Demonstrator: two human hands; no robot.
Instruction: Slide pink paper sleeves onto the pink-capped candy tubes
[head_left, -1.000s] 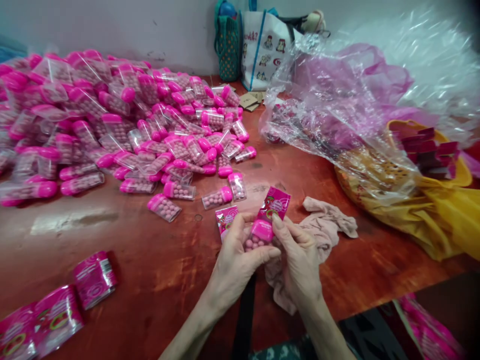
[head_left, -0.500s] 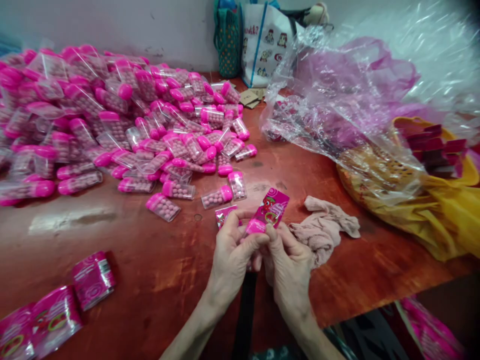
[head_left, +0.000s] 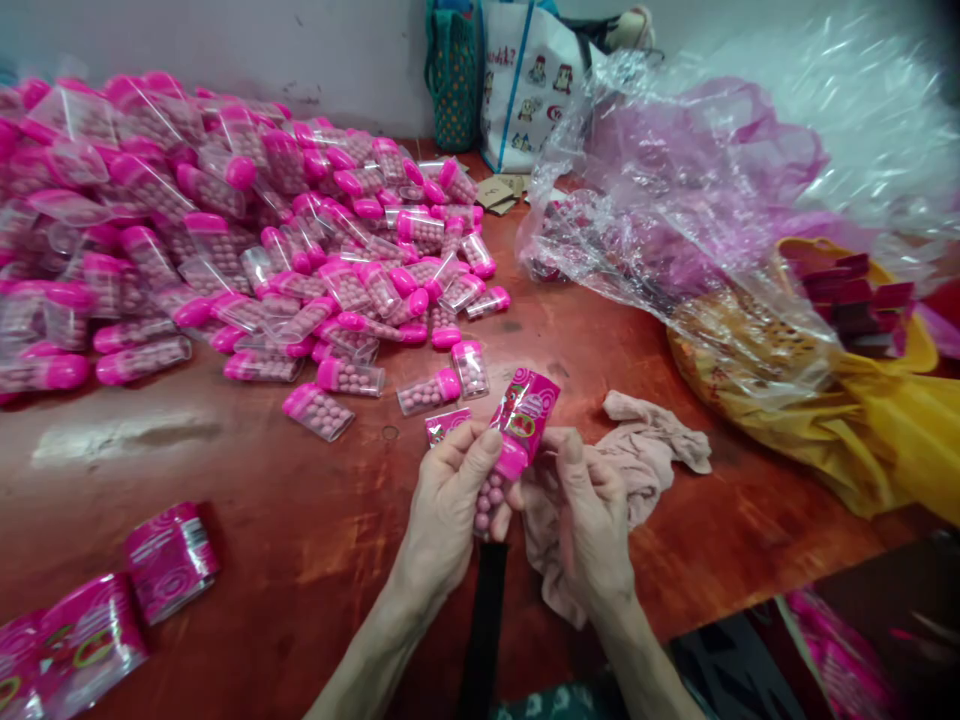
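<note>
I held one filled container (head_left: 489,503) in my left hand (head_left: 442,510), just below the centre of the frame.
Left fingers gripping, thumb by the pink lid, I had its long axis leaning up and rightward, the printed sleeve (head_left: 527,412) in line at the lid end. My right hand (head_left: 601,520) curled beside the sleeve's right edge, nearer to it than to the container's base — whether those fingers pinched or touched anything, I couldn't tell. Counting outward: three packets (head_left: 171,560) lower left, one cut off by the frame; one cloth (head_left: 646,465) right of centre; one smaller packet (head_left: 444,428) partly behind my left fingers; four loose containers (head_left: 319,412) near mid-frame; the heap (head_left: 214,245), upper left — too many to count; two bags (head_left: 517,120) at top centre.
</note>
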